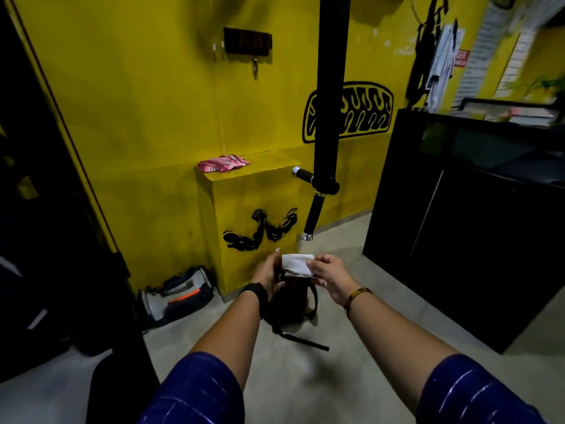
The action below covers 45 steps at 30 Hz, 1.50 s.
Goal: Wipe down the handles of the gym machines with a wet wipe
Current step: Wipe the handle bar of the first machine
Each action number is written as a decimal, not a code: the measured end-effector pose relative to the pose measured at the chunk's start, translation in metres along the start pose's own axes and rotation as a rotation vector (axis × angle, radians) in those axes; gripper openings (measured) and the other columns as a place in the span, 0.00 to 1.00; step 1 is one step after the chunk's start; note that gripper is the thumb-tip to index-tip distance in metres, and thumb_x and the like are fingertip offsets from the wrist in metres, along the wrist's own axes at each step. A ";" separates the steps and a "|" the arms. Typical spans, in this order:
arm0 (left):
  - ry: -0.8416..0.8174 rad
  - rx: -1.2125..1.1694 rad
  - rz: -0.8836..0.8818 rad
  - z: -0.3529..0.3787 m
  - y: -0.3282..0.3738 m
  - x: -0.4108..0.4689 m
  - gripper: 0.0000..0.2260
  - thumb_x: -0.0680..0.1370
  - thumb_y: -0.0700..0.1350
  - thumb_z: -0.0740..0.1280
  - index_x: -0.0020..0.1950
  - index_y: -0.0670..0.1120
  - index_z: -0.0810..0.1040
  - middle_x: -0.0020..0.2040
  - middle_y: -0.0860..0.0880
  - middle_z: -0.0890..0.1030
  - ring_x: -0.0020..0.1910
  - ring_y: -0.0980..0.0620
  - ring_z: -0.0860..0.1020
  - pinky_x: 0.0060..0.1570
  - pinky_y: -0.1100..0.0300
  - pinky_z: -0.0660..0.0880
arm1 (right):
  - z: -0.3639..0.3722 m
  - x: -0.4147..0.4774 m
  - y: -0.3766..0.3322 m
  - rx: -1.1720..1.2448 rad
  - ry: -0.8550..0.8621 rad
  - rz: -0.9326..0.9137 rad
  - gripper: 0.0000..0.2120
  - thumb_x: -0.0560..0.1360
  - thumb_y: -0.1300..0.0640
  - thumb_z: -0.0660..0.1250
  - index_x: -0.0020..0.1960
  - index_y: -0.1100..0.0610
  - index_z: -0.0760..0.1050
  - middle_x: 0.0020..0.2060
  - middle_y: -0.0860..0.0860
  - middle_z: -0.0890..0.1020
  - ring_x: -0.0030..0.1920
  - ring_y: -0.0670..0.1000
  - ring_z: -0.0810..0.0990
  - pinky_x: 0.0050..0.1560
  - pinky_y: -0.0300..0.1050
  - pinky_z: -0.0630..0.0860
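A folded white wet wipe is held between both hands in front of me. My left hand grips its left edge; my right hand pinches its right edge. Above the hands hangs a black machine arm that ends in two black grip handles with chrome caps: one handle points left, the other handle hangs down toward the wipe. Neither hand touches a handle.
A yellow box stands against the yellow wall with a pink cloth on top. A black bag lies on the floor under my hands, a grey bag to the left. A black counter fills the right side.
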<state>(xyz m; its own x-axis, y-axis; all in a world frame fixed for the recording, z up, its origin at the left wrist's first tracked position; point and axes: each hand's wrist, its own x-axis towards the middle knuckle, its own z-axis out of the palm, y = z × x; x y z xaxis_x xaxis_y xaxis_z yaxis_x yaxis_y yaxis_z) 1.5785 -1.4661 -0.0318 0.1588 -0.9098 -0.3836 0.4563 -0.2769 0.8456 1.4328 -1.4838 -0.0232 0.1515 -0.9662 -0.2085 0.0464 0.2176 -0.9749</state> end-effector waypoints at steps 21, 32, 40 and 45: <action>0.169 0.371 0.358 0.099 0.066 0.176 0.16 0.77 0.51 0.70 0.34 0.44 0.77 0.33 0.47 0.79 0.35 0.48 0.79 0.42 0.54 0.78 | -0.054 0.195 -0.060 0.171 -0.109 -0.052 0.06 0.75 0.70 0.66 0.45 0.62 0.71 0.37 0.59 0.79 0.33 0.54 0.81 0.37 0.47 0.81; -0.049 1.889 1.920 0.077 0.118 0.249 0.26 0.84 0.51 0.47 0.80 0.51 0.43 0.80 0.51 0.42 0.79 0.49 0.44 0.76 0.46 0.50 | -0.049 0.222 -0.071 0.100 -0.084 -0.127 0.07 0.76 0.66 0.68 0.53 0.65 0.77 0.53 0.65 0.81 0.51 0.65 0.81 0.55 0.65 0.77; -0.241 1.847 2.282 0.126 0.177 0.287 0.21 0.84 0.49 0.53 0.78 0.52 0.60 0.78 0.52 0.58 0.79 0.50 0.45 0.76 0.49 0.53 | -0.051 0.227 -0.066 -0.517 0.275 -0.555 0.13 0.74 0.70 0.65 0.56 0.59 0.79 0.49 0.57 0.83 0.51 0.58 0.81 0.51 0.49 0.79; -0.357 1.662 2.454 0.129 0.189 0.311 0.20 0.84 0.51 0.55 0.76 0.53 0.63 0.76 0.51 0.62 0.79 0.51 0.50 0.75 0.49 0.56 | -0.056 0.233 -0.052 -1.244 0.254 -1.224 0.20 0.73 0.70 0.66 0.64 0.61 0.75 0.57 0.60 0.80 0.58 0.61 0.79 0.52 0.50 0.79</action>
<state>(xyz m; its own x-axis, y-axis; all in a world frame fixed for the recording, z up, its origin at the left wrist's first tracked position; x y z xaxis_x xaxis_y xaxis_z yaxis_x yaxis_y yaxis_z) 1.6011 -1.8410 0.0565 -0.8740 0.0522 0.4831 -0.3837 0.5360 -0.7520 1.4103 -1.7283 -0.0252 0.4598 -0.5016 0.7328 -0.7244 -0.6892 -0.0172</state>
